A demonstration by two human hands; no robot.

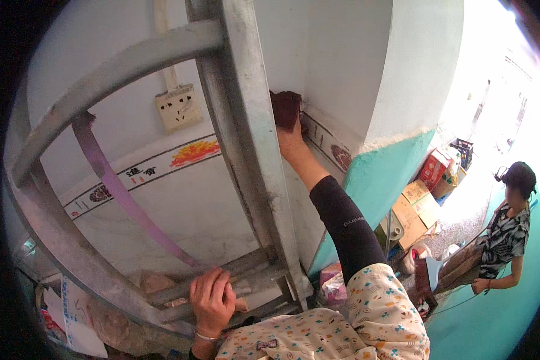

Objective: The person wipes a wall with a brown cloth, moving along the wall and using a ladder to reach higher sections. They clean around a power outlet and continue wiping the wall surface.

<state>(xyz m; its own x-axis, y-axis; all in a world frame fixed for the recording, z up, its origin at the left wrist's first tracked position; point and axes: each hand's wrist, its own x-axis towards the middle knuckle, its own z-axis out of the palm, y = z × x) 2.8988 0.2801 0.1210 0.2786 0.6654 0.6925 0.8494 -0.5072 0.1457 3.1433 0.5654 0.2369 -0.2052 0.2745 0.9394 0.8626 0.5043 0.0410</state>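
My right hand [290,139] reaches behind an upright of the grey metal frame [256,112] and holds a dark maroon cloth [286,108] near the wall corner. My left hand [213,299] rests at a lower bar of the frame, its fingers curled; the frame parts there hide whether it grips the bar. A purple strap [126,198] hangs from the upper bar and runs down towards my left hand. Through the frame a wall socket [178,108] and a decorated tile border [139,173] show on the wall.
At the right a person [506,229] stands with a broom [425,274]. Cardboard boxes [414,211], a red box [434,168] and a dark plastic crate [462,150] stand on the floor beyond the teal-painted wall corner [378,180]. Bags and sheets [78,319] lie at the lower left.
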